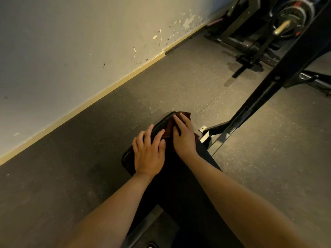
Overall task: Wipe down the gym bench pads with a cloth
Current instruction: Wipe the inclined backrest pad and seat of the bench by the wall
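A black padded gym bench pad (161, 125) runs away from me in the middle of the view. A dark brown cloth (169, 130) lies on its far end. My right hand (183, 136) presses flat on the cloth with straight fingers. My left hand (149, 152) rests flat on the pad's left edge beside the cloth, fingers spread. Both forearms cover the nearer part of the pad.
A black metal frame upright (265, 90) slants along the bench's right side. A barbell with weight plates (288, 20) sits on a rack at the top right. Dark rubber floor (89, 158) lies to the left, bounded by a scuffed white wall (71, 51).
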A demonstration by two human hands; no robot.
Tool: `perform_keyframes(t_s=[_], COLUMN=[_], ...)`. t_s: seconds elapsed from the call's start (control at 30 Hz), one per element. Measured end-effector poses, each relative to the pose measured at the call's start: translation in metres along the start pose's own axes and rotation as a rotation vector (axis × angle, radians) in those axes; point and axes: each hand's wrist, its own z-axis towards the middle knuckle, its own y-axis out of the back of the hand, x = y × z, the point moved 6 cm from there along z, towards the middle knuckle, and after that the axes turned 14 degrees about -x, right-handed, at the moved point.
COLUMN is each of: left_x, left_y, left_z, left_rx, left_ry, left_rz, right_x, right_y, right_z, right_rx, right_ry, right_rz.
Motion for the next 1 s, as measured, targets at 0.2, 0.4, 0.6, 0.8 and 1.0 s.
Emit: perform_keyframes(t_s=[0.2,0.4,0.6,0.8,1.0], left_x=[-0.002,-0.027,-0.095,-0.144,-0.183], left_y=[0.003,0.008,0.036,0.066,0.089], left_z=[-0.002,-0.047,-0.133,-0.219,-0.281], left_rx=[0.004,0.172,0.332,0.532,0.6], left_ry=[-0.066,0.037,0.4,0.465,0.379], left_rz=[-0.012,-0.233,-0.853,-0.994,-0.973], right_x=[-0.028,-0.028,-0.023,-0.044,-0.074], right_y=[0.007,0.052,0.124,0.196,0.253], right_z=[-0.043,-0.064,-0.149,-0.258,-0.325], right_rx=[0.066,0.139,0.065,-0.144,-0.219], right_ry=[0.015,-0.096,-0.262,-0.476,-0.494], right_rz=[-0.145,-0.075,0.068,0.175,0.177])
